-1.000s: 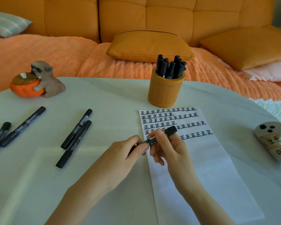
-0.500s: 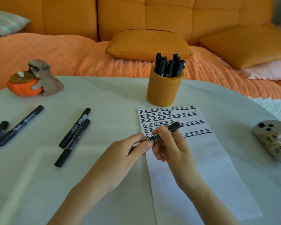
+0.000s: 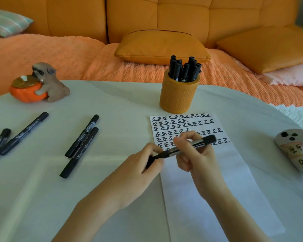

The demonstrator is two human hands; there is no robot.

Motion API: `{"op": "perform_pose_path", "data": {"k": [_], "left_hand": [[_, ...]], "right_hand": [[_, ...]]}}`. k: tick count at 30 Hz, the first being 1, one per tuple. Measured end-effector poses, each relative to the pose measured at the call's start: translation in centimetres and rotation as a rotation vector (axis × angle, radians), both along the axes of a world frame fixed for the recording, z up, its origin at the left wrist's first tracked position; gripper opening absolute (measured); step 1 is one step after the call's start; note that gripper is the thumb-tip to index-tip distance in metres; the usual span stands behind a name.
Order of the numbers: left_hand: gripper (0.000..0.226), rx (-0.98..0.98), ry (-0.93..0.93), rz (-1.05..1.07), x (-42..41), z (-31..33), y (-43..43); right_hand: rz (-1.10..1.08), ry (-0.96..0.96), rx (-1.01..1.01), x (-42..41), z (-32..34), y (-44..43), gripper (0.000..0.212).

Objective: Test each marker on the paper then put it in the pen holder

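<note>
The black marker (image 3: 202, 142) was held just above the paper (image 3: 180, 203), its long axis running from lower left up to the right, the far end over the rows of written characters (image 3: 182, 122). The left hand (image 3: 140, 166) had its grip pinched on the near-left end; the right hand (image 3: 199, 158) had its grip curled round the barrel's middle. The pen holder (image 3: 178, 96) stood beyond the paper's top edge, ahead of the right hand, the nearer of the two.
</note>
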State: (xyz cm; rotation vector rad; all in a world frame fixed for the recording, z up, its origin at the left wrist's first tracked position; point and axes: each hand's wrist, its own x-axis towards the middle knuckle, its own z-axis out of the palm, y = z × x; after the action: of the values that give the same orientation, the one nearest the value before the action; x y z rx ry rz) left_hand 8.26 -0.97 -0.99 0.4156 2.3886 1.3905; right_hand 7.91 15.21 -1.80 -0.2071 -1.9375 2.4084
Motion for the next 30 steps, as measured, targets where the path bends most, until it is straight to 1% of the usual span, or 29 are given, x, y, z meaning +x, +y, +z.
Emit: {"op": "perform_pose_path", "data": {"k": [2, 6, 9, 12, 15, 19, 21, 25, 30], "left_hand": [[0.016, -0.038, -0.02, 0.008, -0.2, -0.4, -0.6], [0.018, -0.082, 0.018, 0.014, -0.8, -0.8, -1.7], [0.018, -0.066, 0.02, 0.018, -0.9, -0.8, -1.8], [0.019, -0.091, 0.057, 0.009, -1.0, -0.8, -1.7], [0.025, -0.111, 0.084, -0.014, -0.9, -0.7, -1.6], [0.022, -0.134, 0.069, -0.028, -0.8, -0.7, -1.7], [0.021, -0.144, 0.057, -0.041, -0.8, -0.6, -1.6], [0.021, -0.19, 0.045, -0.07, -0.5, -0.5, -1.2], [0.02, -0.22, 0.03, -0.101, -0.5, -0.4, -1.3]], "right_hand": [[-0.057, 0.038, 0.005, -0.3, 0.1, 0.9, 0.006], [-0.103, 0.059, 0.089, -0.4, 0.1, 1.8, 0.019], [-0.117, 0.007, 0.155, -0.5, -0.3, 1.4, 0.018], [-0.138, -0.05, 0.204, -0.6, -1.0, 1.1, 0.02], [-0.154, -0.064, 0.274, -0.6, -1.5, 0.9, 0.032], [-0.169, -0.074, 0.348, -0.5, -1.8, 0.7, 0.041], [-0.187, -0.087, 0.366, -0.6, -2.0, 0.5, 0.039], [-0.192, -0.066, 0.453, -0.6, -2.6, 0.2, 0.028], [-0.175, -0.039, 0.472, -0.4, -3.1, 0.1, 0.027]]}}
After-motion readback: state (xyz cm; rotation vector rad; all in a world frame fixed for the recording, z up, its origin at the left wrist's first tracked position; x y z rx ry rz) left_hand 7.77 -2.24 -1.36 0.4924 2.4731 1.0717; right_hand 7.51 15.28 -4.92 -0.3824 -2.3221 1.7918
